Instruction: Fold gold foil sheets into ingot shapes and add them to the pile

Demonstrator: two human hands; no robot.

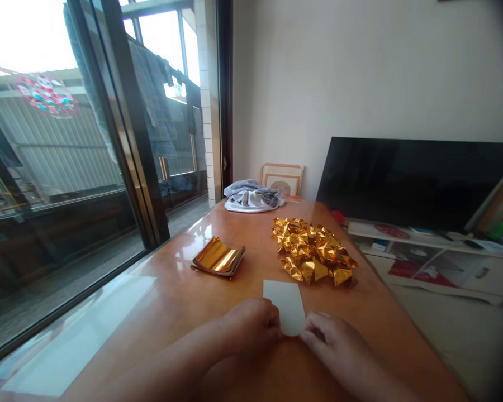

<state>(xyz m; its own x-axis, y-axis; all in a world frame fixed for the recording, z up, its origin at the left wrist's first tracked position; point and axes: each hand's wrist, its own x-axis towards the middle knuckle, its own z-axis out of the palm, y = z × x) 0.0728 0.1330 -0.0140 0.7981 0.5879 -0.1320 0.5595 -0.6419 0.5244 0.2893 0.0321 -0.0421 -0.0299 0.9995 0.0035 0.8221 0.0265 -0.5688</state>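
Note:
A pale sheet of paper point(288, 304) lies on the wooden table point(176, 312) between my hands. My left hand point(257, 324) is closed at its near left corner, fingers curled in. At the near right corner, my right hand point(324, 335) pinches the edge between thumb and fingers. The near edge bows slightly between the two grips. Beyond the sheet to the left sits a stack of shiny gold foil paper point(220, 258), its top sheet curling. Several folded gold foil pieces point(310, 248) are heaped beyond it to the right.
A bundle of grey and white cloth point(254, 196) rests at the table's far end, with wooden frames point(283, 176) behind it. To the right, a large black television point(411, 184) stands on a white cabinet point(440, 273). Sliding glass doors point(129, 139) run along the left.

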